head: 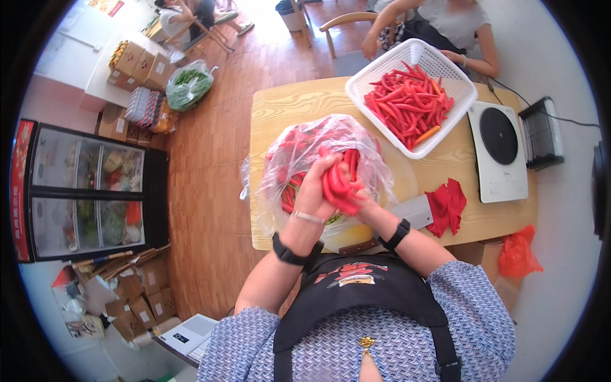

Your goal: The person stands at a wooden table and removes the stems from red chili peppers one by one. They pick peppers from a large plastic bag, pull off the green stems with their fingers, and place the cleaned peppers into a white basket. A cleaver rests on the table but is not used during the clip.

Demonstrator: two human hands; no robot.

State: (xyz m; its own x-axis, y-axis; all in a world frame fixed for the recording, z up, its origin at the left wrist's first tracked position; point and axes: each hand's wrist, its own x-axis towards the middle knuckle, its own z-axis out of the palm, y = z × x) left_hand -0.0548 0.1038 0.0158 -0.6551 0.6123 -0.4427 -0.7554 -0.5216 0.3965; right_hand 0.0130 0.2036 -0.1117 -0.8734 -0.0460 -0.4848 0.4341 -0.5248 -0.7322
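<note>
Both my hands are over a clear plastic bag [310, 138] full of red chili peppers at the left of the wooden table. My left hand [315, 188] is closed around several red chilies [339, 186]. My right hand [360, 196] holds the same bunch from the other side, its fingers partly hidden and blurred. A white perforated plastic basket [458, 122] holds a heap of red chilies [405, 107] at the table's far side. Right of my hands, a cleaver [410, 212] lies beside a crumpled red cloth [446, 205].
A white induction cooker [510, 186] stands at the table's right, near the wall. A person [458, 28] sits beyond the basket. A display fridge [90, 191] and cardboard boxes [152, 305] are at the left. A bag of green vegetables [188, 86] stands farther back.
</note>
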